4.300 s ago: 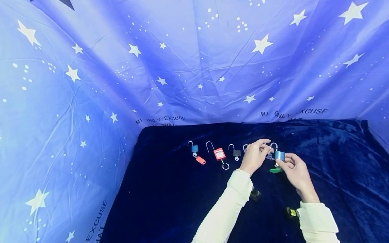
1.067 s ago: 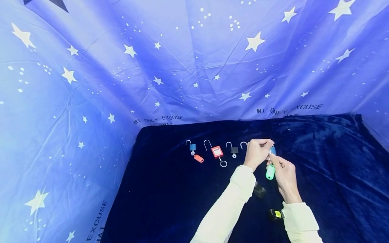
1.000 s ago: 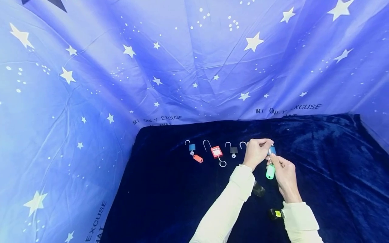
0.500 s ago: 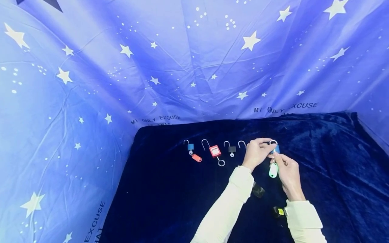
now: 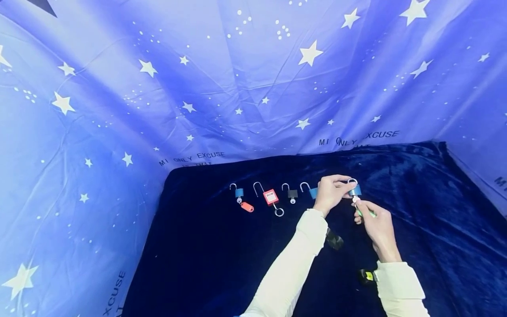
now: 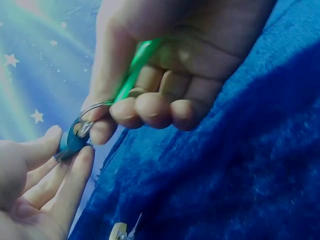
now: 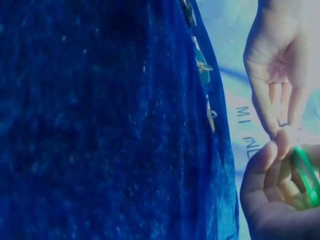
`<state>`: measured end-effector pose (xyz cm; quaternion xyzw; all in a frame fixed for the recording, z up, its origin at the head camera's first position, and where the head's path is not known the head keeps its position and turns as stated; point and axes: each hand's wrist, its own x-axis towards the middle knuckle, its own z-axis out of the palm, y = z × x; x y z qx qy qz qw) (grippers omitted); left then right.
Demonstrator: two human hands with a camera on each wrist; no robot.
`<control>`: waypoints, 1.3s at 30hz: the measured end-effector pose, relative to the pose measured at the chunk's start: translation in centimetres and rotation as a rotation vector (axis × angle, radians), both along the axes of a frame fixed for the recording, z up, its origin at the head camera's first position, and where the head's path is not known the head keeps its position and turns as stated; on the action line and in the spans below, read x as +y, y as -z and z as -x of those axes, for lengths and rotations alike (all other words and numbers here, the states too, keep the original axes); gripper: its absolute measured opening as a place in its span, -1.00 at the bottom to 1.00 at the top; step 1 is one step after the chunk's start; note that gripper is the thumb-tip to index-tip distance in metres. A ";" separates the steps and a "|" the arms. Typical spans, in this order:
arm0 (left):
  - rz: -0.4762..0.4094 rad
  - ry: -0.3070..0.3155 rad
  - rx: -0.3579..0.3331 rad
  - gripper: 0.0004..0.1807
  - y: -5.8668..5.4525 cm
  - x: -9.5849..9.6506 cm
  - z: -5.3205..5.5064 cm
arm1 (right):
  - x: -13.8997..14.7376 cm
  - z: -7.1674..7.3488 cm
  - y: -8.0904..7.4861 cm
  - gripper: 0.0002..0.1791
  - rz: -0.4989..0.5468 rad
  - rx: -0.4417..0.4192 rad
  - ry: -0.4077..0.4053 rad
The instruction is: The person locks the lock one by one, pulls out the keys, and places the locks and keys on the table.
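My left hand (image 5: 330, 193) holds a small blue padlock (image 5: 356, 190) by its body, thumb on one side and fingers on the other. The silver shackle points up; whether it is latched cannot be told. My right hand (image 5: 378, 224) pinches the key (image 5: 356, 200) at the padlock's underside. In the left wrist view, the key (image 6: 84, 129) sits at the keyway on a wire ring. A green key tag (image 6: 135, 70) on that ring lies inside my curled right fingers. The right wrist view shows both hands meeting, with the padlock mostly hidden behind the fingertips.
Left of my hands, a row of padlocks with raised shackles lies on the dark blue cloth (image 5: 222, 264): a blue one with an orange tag (image 5: 247, 207), a red one (image 5: 271, 197), a black one (image 5: 292, 193) and another blue one (image 5: 313, 193). A starred curtain (image 5: 237, 88) stands behind.
Earlier my right hand held the blue padlock's body; now my left hand holds it and my right pinches the key. The green tag, hanging before, is now within my right fingers.
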<state>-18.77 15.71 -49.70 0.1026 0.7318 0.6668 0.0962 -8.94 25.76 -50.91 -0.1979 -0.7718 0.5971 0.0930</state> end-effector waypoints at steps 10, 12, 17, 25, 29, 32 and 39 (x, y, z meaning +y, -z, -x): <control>-0.004 -0.095 0.010 -0.80 -0.5 1.0 1.0 | 0.5 -1.4 0.0 -0.55 -0.057 -0.042 0.077; -0.031 -0.120 0.023 -0.80 -0.7 1.1 1.4 | 0.7 -1.9 0.2 -0.56 -0.066 -0.037 0.076; -0.006 -0.087 0.022 -0.77 -0.8 1.2 2.0 | 1.4 -2.1 0.6 -0.54 -0.164 -0.049 0.061; 0.161 -0.045 0.020 -0.73 0.2 1.8 2.2 | 2.9 -1.9 1.3 -0.58 -0.475 -0.160 -0.017; 0.217 -0.021 0.012 -0.74 0.8 2.4 2.2 | 3.5 -1.5 1.4 -0.64 -0.552 -0.167 -0.078; 0.232 -0.019 -0.004 -0.75 1.3 2.8 2.1 | 3.7 -1.2 1.2 -0.66 -0.555 -0.189 -0.109; 0.343 -0.027 0.001 -0.78 2.1 4.4 1.7 | 4.4 -1.1 1.2 -0.70 -0.549 -0.248 -0.136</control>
